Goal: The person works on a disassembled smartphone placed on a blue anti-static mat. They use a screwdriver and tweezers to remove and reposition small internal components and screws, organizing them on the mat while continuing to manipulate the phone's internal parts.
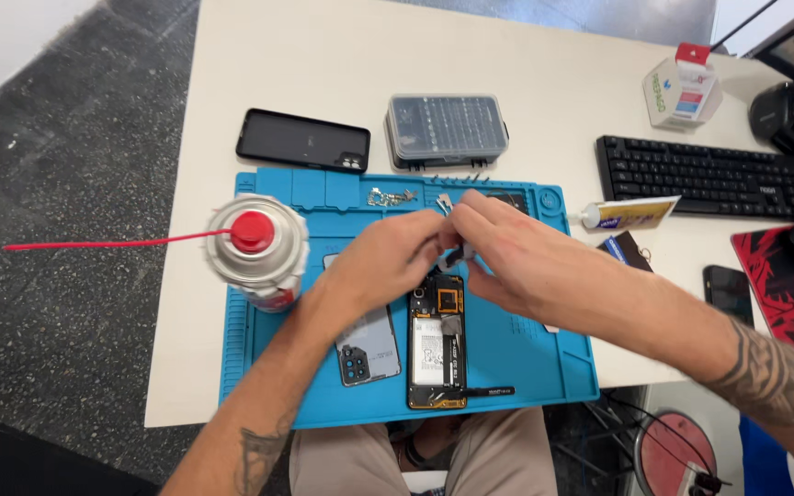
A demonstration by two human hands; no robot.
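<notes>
An opened phone (pixel 437 349) lies on the blue work mat (pixel 526 367) with its battery and boards showing. Its grey back cover (pixel 368 347) rests beside it on the left, partly under my left forearm. My left hand (pixel 386 261) and my right hand (pixel 507 253) meet just above the top end of the phone. Their fingertips pinch a small grey part (pixel 454 257) between them. Metal tweezers (pixel 444 203) show just behind the fingers; whether a hand grips them is unclear.
A spray can (pixel 257 253) with a red cap and long red straw stands on the mat's left edge. Behind the mat lie a black phone case (pixel 303 140) and a screw box (pixel 447 129). To the right are a glue tube (pixel 627 215), keyboard (pixel 709 176) and another phone (pixel 728 292).
</notes>
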